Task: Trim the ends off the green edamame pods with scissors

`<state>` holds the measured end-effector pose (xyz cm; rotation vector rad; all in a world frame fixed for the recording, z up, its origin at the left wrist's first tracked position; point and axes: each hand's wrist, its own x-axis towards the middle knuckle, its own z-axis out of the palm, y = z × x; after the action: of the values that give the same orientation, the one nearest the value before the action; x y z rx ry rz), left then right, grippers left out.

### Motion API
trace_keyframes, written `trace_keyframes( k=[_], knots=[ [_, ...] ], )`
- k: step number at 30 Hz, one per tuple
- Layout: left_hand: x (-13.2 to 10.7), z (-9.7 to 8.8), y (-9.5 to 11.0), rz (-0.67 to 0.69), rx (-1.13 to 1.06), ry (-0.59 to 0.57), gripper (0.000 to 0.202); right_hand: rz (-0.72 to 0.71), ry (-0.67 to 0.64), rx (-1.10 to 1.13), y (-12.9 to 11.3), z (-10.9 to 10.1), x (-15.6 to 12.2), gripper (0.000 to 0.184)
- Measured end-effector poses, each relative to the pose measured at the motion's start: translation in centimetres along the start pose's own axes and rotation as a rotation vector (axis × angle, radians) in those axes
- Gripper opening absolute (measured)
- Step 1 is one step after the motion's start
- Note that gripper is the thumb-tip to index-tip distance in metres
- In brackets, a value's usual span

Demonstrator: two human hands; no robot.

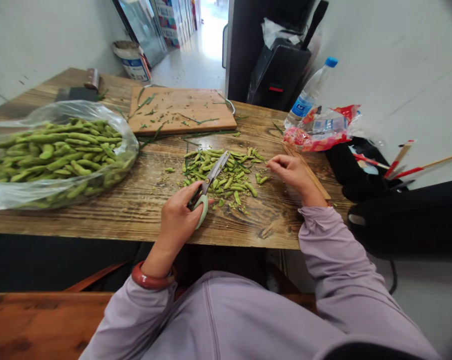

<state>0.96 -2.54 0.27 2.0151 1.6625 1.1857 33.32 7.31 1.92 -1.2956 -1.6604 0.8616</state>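
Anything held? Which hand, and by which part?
Left hand: scissors, by the handle end, blades pointing away. Right hand: pinched; can't tell whether it holds anything small.

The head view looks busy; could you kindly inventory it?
Table: one, brown, centre
Plastic bag: one, clear, table's left
Bagged pods: many, green, inside bag
Loose pods: many, green, mid-table
Scissors: one, pale-green handle, over pods
Cutting board: one, tan, table's back
Bottle: one, clear, right
Packaging: one heap, red-clear, beside bottle
Sticks: several, red-tan, right edge
Bucket: one, white-blue, behind table
Boxy container: one, black, behind table
Boxes: several, multicoloured, top
Seat: one, reddish, lower left
Bracelet: one, reddish, left wrist
Sleeves: two, lilac, bottom
Left hand: one, on scissors
Right hand: one, beside loose pods
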Motion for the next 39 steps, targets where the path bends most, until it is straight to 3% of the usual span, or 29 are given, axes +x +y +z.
trace_keyframes(
  k=[3, 9, 12, 16, 20, 25, 29, 32, 36, 39],
  knots=[
    [0.0, 0.0, 0.0, 0.011, 0.007, -0.002, 0.038, -0.135, -0.177, -0.198, -0.8, -0.6, -0.6, 0.012],
    [0.0, 0.0, -0.1, -0.004, 0.03, -0.008, 0.039, -0.205, -0.3, -0.416, -0.1, 0.0, -1.0, 0.006],
    [0.1, 0.0, -0.1, -0.001, 0.033, -0.002, 0.038, -0.164, -0.245, -0.389, 0.0, 0.5, -0.9, 0.006],
    [0.0, 0.0, 0.0, 0.02, 0.007, 0.005, 0.038, -0.019, -0.057, -0.109, -0.1, 0.7, -0.4, 0.012],
    [0.0, 0.0, 0.1, 0.022, 0.008, -0.002, 0.037, 0.075, 0.017, 0.095, -0.1, 0.9, -0.1, 0.025],
    [0.0, 0.0, 0.0, 0.009, 0.002, -0.004, 0.039, -0.056, -0.009, -0.152, -0.2, 1.6, -0.4, 0.044],
    [-0.1, 0.1, -0.1, 0.005, -0.005, -0.002, 0.039, -0.078, -0.038, -0.393, -0.3, 2.2, -0.8, 0.02],
    [-0.1, 0.2, -0.2, 0.015, -0.012, 0.005, 0.039, -0.053, -0.077, -0.524, -0.4, 2.7, -1.1, 0.014],
    [-0.1, 0.2, 0.0, -0.003, -0.001, -0.011, 0.04, -0.064, -0.152, -0.506, -0.5, 3.5, -1.3, 0.01],
    [-0.1, 0.2, 0.0, -0.007, 0.004, -0.011, 0.04, -0.056, -0.057, -0.32, -0.7, 3.8, -1.2, 0.011]
  ],
)
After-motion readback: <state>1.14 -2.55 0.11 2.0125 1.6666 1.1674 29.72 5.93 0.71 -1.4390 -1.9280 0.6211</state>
